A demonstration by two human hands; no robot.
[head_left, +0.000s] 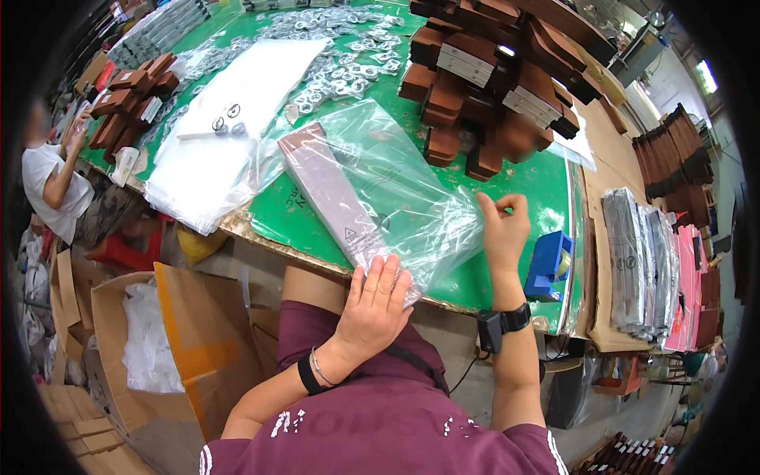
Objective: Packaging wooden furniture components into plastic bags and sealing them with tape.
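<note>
On table: bar, prob stiff, in bag, prob slick; grab sides. L hand fingers flat atop; R hand curled, grip unclear.

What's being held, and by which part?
The right hand meets the clear bag at its right edge, perhaps pinching it; the left hand rests on the bagged piece at its near end.

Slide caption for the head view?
Left hand on a long block in a clear plastic bag, right hand at the bag's edge, over a green tabletop.
</note>
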